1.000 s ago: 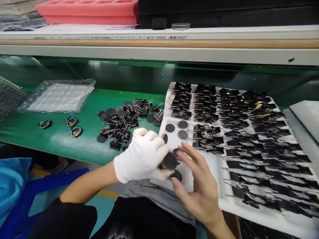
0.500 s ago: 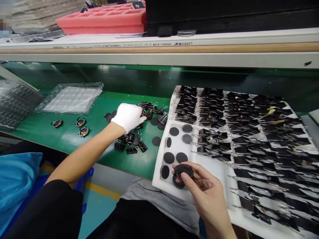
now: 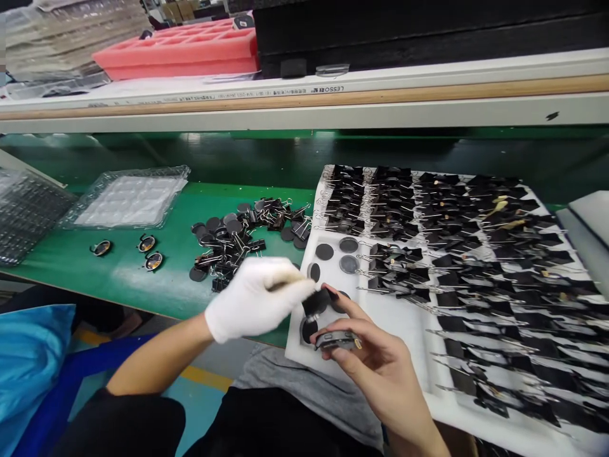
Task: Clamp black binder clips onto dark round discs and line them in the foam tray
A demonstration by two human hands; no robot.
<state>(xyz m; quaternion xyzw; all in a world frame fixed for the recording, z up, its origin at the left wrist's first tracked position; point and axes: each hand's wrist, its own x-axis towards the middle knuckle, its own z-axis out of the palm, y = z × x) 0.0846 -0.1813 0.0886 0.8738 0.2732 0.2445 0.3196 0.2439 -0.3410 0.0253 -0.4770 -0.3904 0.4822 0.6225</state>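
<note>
My left hand, in a white glove, pinches a black binder clip just above the front left corner of the white foam tray. Close beside it, my bare right hand holds a round dark part tilted on edge between thumb and fingers. Black discs lie in the tray's left section. A heap of binder clips mixed with more black discs lies on the green table, left of the tray.
Rows of clipped parts fill the tray's right and back. Small round parts and a clear plastic tray sit on the left. A shelf with a pink foam box crosses the back.
My left hand has come from the heap toward my right hand and now has a clip in it. My right hand has turned the round part onto its edge.
</note>
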